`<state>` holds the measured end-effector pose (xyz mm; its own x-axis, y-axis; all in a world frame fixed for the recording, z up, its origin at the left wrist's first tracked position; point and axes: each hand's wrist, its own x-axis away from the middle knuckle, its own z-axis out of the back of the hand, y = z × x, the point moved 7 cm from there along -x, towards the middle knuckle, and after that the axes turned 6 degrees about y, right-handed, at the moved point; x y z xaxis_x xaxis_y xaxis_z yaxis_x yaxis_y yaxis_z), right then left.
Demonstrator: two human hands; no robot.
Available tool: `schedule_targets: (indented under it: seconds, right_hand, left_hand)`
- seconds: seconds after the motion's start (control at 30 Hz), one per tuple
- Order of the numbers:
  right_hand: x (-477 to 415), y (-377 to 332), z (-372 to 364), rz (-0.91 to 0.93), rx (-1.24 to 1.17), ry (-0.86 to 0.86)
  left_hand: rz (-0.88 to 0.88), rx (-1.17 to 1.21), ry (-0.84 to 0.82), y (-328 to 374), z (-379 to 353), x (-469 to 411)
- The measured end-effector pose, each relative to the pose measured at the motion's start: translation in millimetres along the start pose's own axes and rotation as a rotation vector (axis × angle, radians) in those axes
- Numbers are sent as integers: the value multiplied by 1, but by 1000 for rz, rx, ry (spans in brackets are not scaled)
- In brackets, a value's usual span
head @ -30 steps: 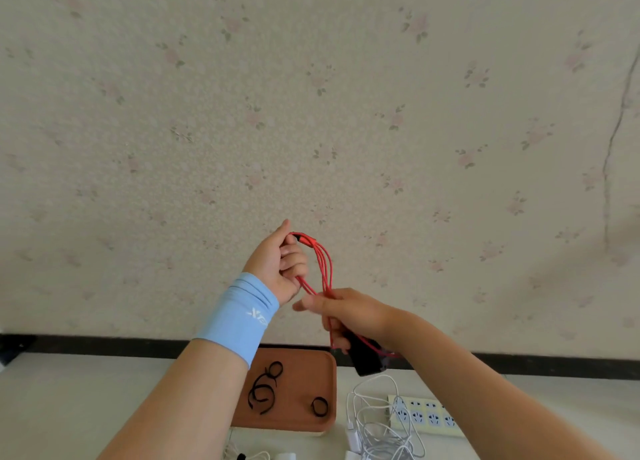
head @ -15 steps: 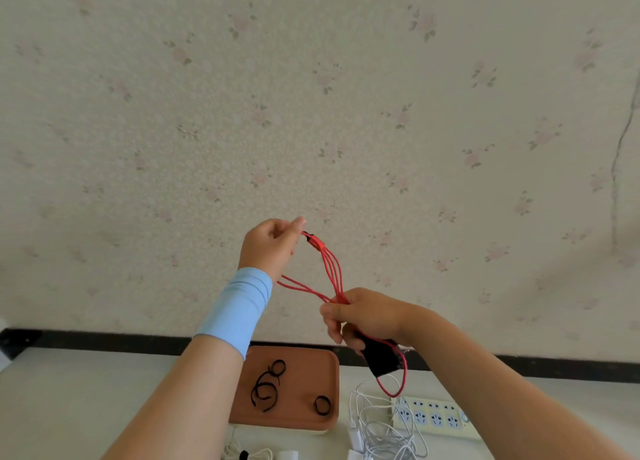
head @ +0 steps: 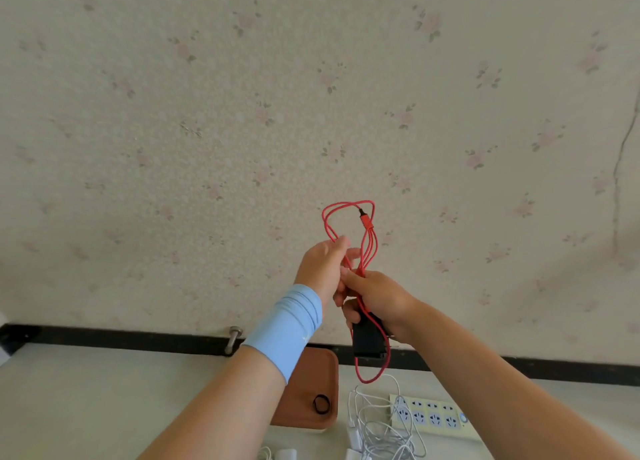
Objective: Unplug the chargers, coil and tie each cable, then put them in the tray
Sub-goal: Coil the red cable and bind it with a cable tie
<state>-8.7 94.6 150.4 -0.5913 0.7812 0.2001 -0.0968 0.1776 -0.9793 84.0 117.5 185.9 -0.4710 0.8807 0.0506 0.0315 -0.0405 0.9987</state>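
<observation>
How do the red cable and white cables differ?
The red cable is held up in loops by the left hand and right hand; the white cables lie tangled on the table. The red cable has a black charger; the white cables have white chargers. Neither is tied.

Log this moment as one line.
step: coil red cable | left grip: pinches loops | right grip: holds cable, black charger | tray: holds black band

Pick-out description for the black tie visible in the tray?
On the table below the wallpapered wall, a brown tray sits left of the power strip. The black tie lies in it near the front rim: a small closed ring, unlike the tangled white cables beside it.
</observation>
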Motion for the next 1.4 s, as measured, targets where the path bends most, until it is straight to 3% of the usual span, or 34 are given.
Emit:
schedule_targets:
  seconds: [0.07, 0.2, 0.33, 0.47, 0.6, 0.67, 0.83, 0.93, 1.03, 1.17, 1.27, 1.33, 1.4]
  right_hand:
    - [1, 1, -1, -4, 39, -16]
    - [-3, 1, 5, -38, -4, 2]
    - [-6, -1, 19, -18, -45, 164]
    - [-11, 0, 50, 29, -365, 449]
    - [-7, -6, 61, 57, -151, 514]
    - [-5, -10, 52, 91, 24, 446]
    - [0, -2, 6, 45, 318, -1]
    - [5, 4, -13, 47, 445, -185]
    - [7, 4, -14, 10, 441, -238]
    - [13, 13, -14, -36, 494, -322]
    - [11, 18, -6, -51, 495, -280]
    - [9, 17, 0, -38, 503, -261]
    - [7, 16, 4, -32, 543, -252]
  left_hand:
    - [-17, -12, 54, 0, 6, -4]
    - [85, 183, 122, -10, 16, -16]
    - [111, 172, 265, -13, 38, -28]
    - [216, 17, 72, -11, 41, -24]
    - [226, -55, -16, -10, 37, -21]
    - [235, 54, -28, -9, 36, -21]
    - [339, 619, -76, -9, 23, -20]
    - [373, 758, -105, -10, 15, -17]
    - [359, 788, -72, -9, 18, -20]
    - [297, 722, 30, -3, 46, -36]
    - [301, 581, 98, -7, 57, -40]
    - [242, 286, 175, -11, 65, -42]
    - [120, -244, 247, -10, 77, -45]
